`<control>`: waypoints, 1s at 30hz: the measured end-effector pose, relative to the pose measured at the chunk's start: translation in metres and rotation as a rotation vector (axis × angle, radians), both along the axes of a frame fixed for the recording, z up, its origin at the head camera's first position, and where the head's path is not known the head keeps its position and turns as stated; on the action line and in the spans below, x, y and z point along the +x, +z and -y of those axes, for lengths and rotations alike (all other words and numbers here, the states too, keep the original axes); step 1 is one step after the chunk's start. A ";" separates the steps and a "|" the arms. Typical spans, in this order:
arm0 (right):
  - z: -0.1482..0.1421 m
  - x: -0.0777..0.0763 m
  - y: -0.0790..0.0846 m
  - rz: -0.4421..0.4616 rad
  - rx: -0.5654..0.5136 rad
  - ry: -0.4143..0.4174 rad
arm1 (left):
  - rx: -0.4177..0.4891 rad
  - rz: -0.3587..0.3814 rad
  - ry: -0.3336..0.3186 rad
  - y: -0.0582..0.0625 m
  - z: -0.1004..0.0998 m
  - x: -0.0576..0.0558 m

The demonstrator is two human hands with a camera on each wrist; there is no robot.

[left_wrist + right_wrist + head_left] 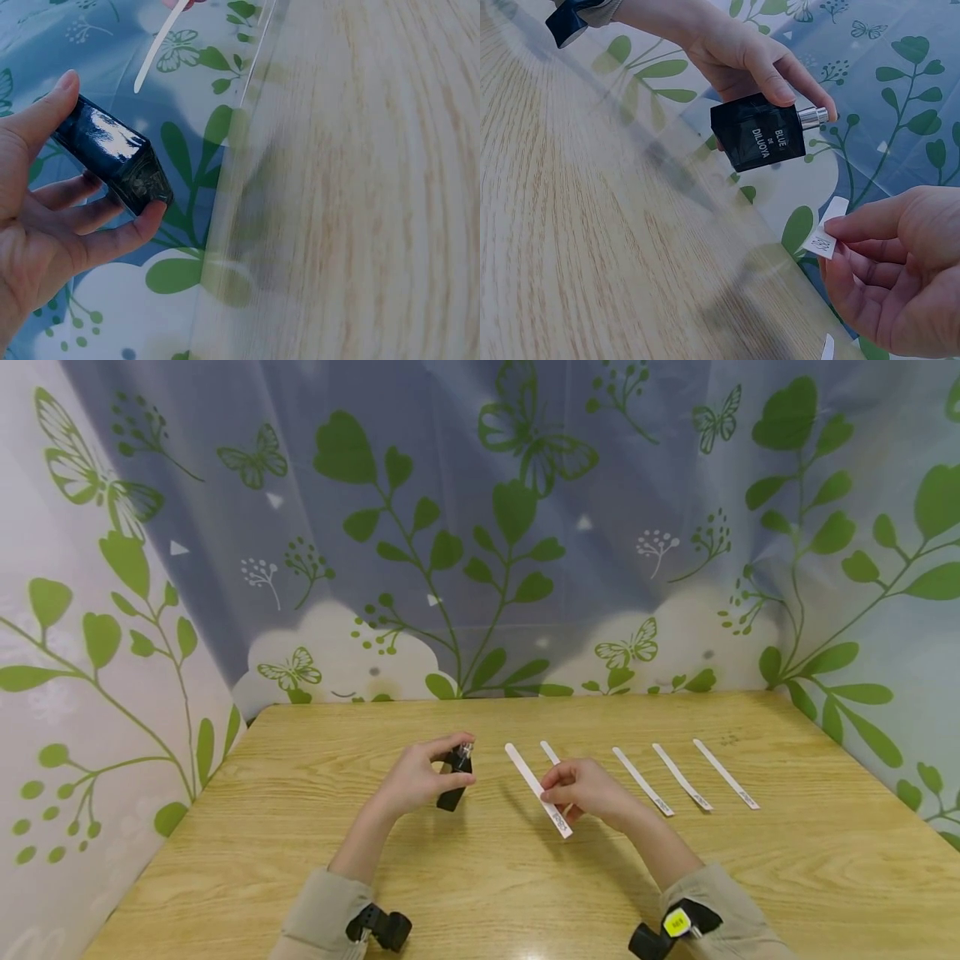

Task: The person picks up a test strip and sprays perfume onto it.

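My left hand (pixel 416 781) grips a dark, boxy perfume bottle (pixel 453 792) above the table, its index finger on the silver spray top (pixel 814 116). White lettering reading "BLUE DE DILUOYA" shows on the bottle's face in the right wrist view. To the right, my right hand (pixel 592 792) pinches a white paper test strip (pixel 527 770) near its printed lower end, and the strip slants up and left toward the bottle without touching it. Another strip (pixel 550 752) lies partly hidden behind that hand.
Three more white strips lie spaced apart on the table at right: a near one (pixel 642 781), a middle one (pixel 681 777) and a far-right one (pixel 726 774). The wood-grain table (pixel 247 827) meets a leaf-patterned curtain (pixel 450 635) at its back edge.
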State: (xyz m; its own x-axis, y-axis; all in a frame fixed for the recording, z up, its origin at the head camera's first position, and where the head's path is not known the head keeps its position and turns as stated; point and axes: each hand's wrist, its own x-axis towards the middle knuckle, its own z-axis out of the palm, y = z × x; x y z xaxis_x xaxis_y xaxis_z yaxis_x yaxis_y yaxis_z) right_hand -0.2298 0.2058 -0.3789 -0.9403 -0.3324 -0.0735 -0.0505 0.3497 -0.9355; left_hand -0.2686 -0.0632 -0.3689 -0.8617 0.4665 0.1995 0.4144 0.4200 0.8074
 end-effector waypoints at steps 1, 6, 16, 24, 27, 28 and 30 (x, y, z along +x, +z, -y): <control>0.000 0.000 0.000 -0.001 0.000 0.000 | 0.000 -0.001 -0.001 0.000 0.000 0.000; 0.001 0.001 0.001 -0.002 -0.002 0.002 | -0.011 -0.013 -0.004 0.001 -0.001 0.001; 0.000 0.000 -0.001 -0.004 -0.003 0.005 | 0.018 0.020 0.004 0.001 -0.001 0.000; 0.000 0.000 -0.001 0.000 0.004 -0.001 | 0.054 0.058 -0.009 0.002 0.000 0.001; 0.000 0.000 -0.001 -0.008 0.025 -0.006 | 0.064 0.056 -0.032 0.003 0.001 0.002; -0.001 0.000 -0.001 -0.012 0.032 -0.008 | 0.064 0.052 -0.039 0.003 0.001 0.002; -0.001 0.001 0.000 -0.015 0.043 -0.009 | 0.064 0.052 -0.048 0.003 0.001 0.001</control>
